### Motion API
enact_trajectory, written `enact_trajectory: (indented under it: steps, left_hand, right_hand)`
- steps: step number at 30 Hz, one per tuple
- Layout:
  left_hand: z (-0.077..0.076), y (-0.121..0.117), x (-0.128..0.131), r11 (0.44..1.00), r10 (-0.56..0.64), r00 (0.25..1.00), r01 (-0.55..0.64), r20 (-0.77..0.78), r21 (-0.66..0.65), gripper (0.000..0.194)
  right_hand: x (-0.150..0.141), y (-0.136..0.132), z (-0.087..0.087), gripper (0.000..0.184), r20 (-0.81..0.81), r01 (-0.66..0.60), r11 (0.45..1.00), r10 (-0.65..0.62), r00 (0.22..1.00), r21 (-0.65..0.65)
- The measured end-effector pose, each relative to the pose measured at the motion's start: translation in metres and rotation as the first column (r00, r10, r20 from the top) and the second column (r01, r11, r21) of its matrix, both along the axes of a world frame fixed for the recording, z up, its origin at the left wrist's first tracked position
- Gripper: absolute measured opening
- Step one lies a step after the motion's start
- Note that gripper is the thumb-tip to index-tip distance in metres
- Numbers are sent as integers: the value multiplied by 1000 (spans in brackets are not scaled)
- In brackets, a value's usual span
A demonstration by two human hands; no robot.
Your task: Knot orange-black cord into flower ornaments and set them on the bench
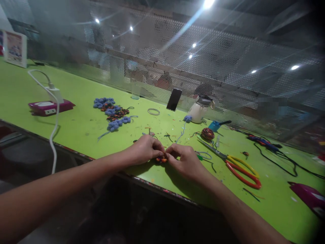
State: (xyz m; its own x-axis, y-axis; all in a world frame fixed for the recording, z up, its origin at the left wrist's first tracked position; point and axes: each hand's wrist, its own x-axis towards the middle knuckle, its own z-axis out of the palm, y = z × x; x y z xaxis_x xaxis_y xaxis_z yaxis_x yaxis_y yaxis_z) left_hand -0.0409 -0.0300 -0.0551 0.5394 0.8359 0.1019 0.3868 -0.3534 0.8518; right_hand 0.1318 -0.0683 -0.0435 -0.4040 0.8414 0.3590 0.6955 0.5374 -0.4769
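Yarn piece (161,159): one, knobbly, orange-black, pinched in fingertips of left hand (146,149) and right hand (184,159). Right of fingers: one round yarn ball (208,134), one metal-bladed scissors (224,156).

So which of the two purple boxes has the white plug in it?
The left purple box: the white plug stands on top. The other purple box, at the picture's right edge, shows none.

Craft workshop: scissors (224,156), yarn ball (208,134)

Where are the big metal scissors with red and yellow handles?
In the head view, the scissors lie on the green table, right of the bare right hand, blades just in front of the round multicoloured yarn ball.
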Motion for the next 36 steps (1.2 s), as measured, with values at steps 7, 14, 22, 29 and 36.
enact_trajectory:
  steps: [7,14,22,29,36]
  left_hand:
    - [0,2,-3,998,-67,998,67,12,-20,19]
    - [9,2,-7,985,-110,993,115,44,-130,23]
    - [13,0,-5,955,-32,988,74,148,-288,24]
    - [15,0,-5,944,-41,981,100,188,-314,22]
    - [14,1,-5,943,8,984,52,179,-328,23]
  right_hand:
    - [1,-1,-1,12,55,4,997,-8,998,72]
    - [5,4,-1,11,32,-107,984,104,994,140]
    - [3,0,-2,12,-49,-38,970,51,998,242]
    - [-2,-7,-1,11,-16,-34,971,39,999,235]
    - [-2,-4,-4,15,-27,-61,979,67,997,197]
